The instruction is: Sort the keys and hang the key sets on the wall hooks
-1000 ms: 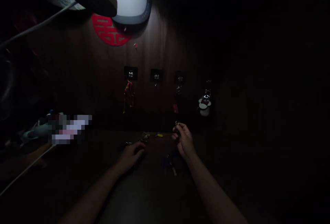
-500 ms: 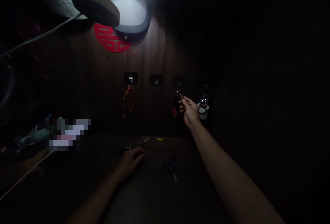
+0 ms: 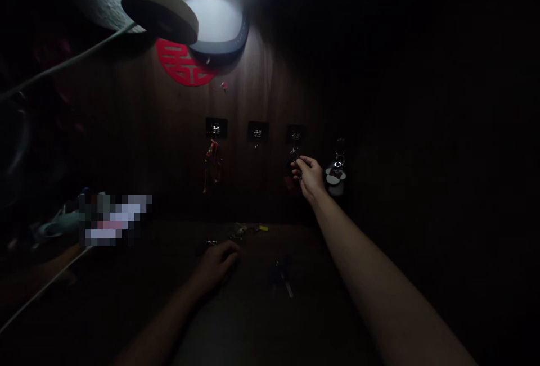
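My right hand [image 3: 311,179] is pinched on a dark keychain [image 3: 290,181] with a reddish tag, just below the third wall hook [image 3: 296,135]. A metal ring shows above my fingertips; whether it hangs on the hook is too dark to tell. My left hand [image 3: 217,262] rests on the dark tabletop [image 3: 236,326], thumb apart from the fingers and nothing visible in it. Close beyond it lie several keys [image 3: 238,232] with a yellow tag [image 3: 263,229]. Another key [image 3: 288,286] with a dark blue fob lies between my forearms.
Red beaded cords [image 3: 213,163] hang from the left hook [image 3: 216,128]. A white cartoon keychain [image 3: 336,176] hangs at far right. Above are a lit lamp [image 3: 211,17], a round-based object [image 3: 160,9] and a red paper-cut [image 3: 185,65]. At left, a cable [image 3: 46,293] crosses another arm [image 3: 42,269].
The view has shifted slightly, moving everything a little to the right. My right hand has edged left relative to the hook, still gripping the keychain. My left hand stays on the table.
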Motion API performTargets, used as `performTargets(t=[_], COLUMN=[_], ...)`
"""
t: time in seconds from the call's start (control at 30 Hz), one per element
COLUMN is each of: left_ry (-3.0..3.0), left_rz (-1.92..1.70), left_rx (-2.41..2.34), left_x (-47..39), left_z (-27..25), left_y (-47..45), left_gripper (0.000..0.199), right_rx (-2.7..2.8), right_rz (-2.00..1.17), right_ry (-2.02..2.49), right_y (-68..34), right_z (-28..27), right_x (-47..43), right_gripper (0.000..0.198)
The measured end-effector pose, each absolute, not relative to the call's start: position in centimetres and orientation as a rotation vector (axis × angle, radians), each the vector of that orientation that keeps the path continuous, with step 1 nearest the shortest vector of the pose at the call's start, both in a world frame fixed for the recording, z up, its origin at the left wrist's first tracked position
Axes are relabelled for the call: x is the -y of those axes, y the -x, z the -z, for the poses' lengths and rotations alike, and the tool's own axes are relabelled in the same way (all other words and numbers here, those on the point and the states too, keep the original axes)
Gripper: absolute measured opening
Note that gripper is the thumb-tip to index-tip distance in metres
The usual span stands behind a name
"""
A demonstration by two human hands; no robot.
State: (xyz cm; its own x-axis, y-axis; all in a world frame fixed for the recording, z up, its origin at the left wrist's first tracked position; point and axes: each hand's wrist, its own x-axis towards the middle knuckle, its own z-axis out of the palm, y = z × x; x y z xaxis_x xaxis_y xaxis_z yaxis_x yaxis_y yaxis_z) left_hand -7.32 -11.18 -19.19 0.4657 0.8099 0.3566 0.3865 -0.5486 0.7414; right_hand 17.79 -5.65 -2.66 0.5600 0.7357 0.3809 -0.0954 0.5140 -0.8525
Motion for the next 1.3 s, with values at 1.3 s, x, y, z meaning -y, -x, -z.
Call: performTargets(t=[1.3], left_ry=[-2.187], left_rz=[-0.906], left_rx=[-1.06], left_x=[12.2], left_z=[18.7], left_y=[7.5], left_gripper=[0.018], right_rx=[1.022], right_rz=[-0.821], right_ry=[1.276], right_y=[-20.4], right_z=[17.7], right_x=[12.9], right_gripper=[0.022])
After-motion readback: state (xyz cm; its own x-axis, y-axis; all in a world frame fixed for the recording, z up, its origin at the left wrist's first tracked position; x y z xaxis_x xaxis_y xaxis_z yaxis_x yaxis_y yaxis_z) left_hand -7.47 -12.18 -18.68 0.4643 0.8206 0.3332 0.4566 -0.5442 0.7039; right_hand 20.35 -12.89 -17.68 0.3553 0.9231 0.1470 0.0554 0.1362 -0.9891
